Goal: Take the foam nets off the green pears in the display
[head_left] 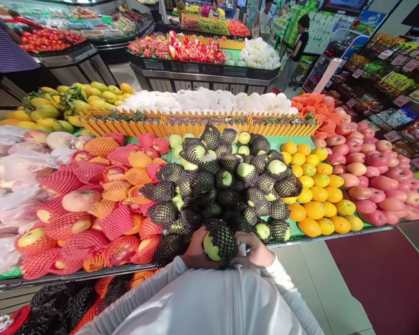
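Note:
A green apple point(212, 247) in a black foam net point(224, 239) is held at the front edge of the display, close to my body. My left hand point(196, 251) is closed around its left side. My right hand point(257, 251) is closed beside the net's right side, its fingers bent. Something small and white shows at those fingers; what it is, or whether it is gripped, I cannot make out. Just beyond my hands lies a heap of green apples point(246, 170), most of them in black foam nets.
Apples in red and orange nets point(101, 200) lie to the left, oranges point(316, 209) and pink apples point(384, 184) to the right. A low yellow fence planter point(206, 124) runs behind. Black and orange nets point(61, 298) lie below the display's left edge. People stand farther back.

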A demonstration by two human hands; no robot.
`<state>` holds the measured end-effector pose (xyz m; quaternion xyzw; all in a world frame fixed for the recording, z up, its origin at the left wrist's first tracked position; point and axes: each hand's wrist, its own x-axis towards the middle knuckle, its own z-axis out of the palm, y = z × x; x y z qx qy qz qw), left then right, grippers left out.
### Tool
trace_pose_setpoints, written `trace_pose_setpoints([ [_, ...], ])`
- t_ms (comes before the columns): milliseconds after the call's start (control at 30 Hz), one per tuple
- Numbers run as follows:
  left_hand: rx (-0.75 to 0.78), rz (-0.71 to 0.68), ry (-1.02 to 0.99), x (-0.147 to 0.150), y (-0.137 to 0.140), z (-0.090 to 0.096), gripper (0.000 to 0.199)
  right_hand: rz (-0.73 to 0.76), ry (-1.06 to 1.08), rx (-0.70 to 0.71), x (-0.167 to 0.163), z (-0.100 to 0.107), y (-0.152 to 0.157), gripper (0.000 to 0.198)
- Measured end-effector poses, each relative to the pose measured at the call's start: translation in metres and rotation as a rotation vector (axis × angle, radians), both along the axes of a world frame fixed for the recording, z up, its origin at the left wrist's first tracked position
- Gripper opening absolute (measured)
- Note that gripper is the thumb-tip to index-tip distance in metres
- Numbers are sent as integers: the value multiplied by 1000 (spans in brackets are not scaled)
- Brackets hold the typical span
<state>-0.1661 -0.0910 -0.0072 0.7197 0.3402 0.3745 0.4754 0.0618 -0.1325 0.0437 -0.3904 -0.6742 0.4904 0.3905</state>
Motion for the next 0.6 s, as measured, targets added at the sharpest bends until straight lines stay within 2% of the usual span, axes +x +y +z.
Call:
trace_pose_setpoints([
  [67,37,-29,-45,-1,1,1,93,2,-11,-27,-5,-5,-3,34],
  [167,51,-47,-56,0,1,0,91,-87,-60,-14,-4,-8,-3,26],
  [233,11,-10,-38,1,-2,-3,90,-148,-93,-12,2,-6,-1,17],
  [300,-48,51,-22,2,-6,-6,92,-154,-79,-82,9,-2,1,11],
  [433,-83,87,7,5,-8,-2,89,-136,118,-351,14,-1,0,36],
  [533,-39,-25,78,11,-4,17,89,-138,347,-503,2,-15,-6,68],
  [600,-38,-143,169,15,0,32,83,-152,442,-561,-13,-26,-11,78],
])
